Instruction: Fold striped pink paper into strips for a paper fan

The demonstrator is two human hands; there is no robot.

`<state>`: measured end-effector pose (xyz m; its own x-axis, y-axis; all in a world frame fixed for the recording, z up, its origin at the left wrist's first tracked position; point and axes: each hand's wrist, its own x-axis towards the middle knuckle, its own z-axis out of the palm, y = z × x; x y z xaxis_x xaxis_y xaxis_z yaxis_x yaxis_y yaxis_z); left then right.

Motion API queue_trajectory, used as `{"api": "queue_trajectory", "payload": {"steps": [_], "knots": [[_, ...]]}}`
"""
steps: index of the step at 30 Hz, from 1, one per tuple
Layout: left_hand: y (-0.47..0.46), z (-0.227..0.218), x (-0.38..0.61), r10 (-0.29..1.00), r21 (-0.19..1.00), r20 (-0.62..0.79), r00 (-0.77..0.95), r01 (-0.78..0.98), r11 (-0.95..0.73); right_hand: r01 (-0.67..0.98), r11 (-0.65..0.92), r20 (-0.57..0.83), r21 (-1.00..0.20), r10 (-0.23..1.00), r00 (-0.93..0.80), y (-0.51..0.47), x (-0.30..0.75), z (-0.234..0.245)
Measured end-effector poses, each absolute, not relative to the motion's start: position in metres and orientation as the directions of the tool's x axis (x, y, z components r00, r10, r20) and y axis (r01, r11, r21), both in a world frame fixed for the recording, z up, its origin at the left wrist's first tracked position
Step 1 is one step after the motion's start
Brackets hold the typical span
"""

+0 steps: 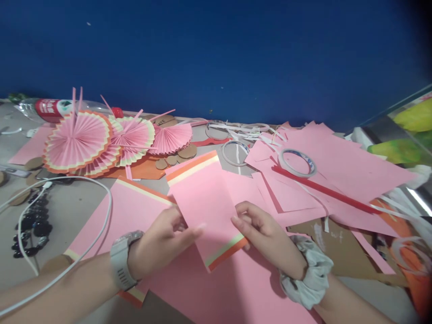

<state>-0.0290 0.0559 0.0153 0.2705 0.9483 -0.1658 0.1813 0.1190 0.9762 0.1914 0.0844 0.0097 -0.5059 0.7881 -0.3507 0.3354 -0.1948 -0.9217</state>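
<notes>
Head view: under the pink sheet (204, 193), finger ends are partly hidden; left hand (165, 236) and right hand (261, 231) angle inward, thumbs (245, 227) above, their fingers (253, 209) clamped on its opposite edges.

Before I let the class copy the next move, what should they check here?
1. Pink rectangular paper sheet with orange and cream end stripes gripped at both sides: ok, by left hand and right hand.
2. Sheet free of pleats: ok.
3. Thin white cable away from left forearm: not ok, crosses it in view.
4. Round white tape roll off the sheet: ok, lies rightward.
5. Sheet's underside unmarked: cannot tell, hidden.
</notes>
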Motion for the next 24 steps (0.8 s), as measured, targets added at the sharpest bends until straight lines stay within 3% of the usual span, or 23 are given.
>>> {"api": "queue_trajectory", "payload": {"steps": [2,4,9,13,19,24], "knots": [[0.054,0.016,-0.027,0.92,0.925,-0.233,0.315,0.365,0.109,0.37,-0.097,-0.305,-0.924,0.771,-0.559,0.084,0.191,0.01],[0.054,0.014,-0.026,0.924,0.851,-0.311,0.222,0.499,0.166,0.421,0.017,-0.269,-0.907,0.745,-0.61,0.083,0.191,0.01],[0.049,0.006,-0.028,0.943,0.795,-0.322,0.085,0.566,0.22,0.516,0.141,-0.259,-0.845,0.737,-0.625,0.082,0.188,0.011],[0.044,0.005,-0.029,0.964,0.802,-0.256,0.067,0.572,0.173,0.512,0.148,-0.232,-0.846,0.763,-0.603,0.082,0.188,0.012],[0.047,0.005,-0.029,0.939,0.755,-0.333,-0.083,0.574,0.319,0.402,0.105,-0.208,-0.91,0.722,-0.659,0.084,0.192,0.012],[0.047,0.006,-0.028,0.947,0.795,-0.316,0.049,0.558,0.236,0.402,0.028,-0.274,-0.915,0.686,-0.674,0.084,0.193,0.015]]}}
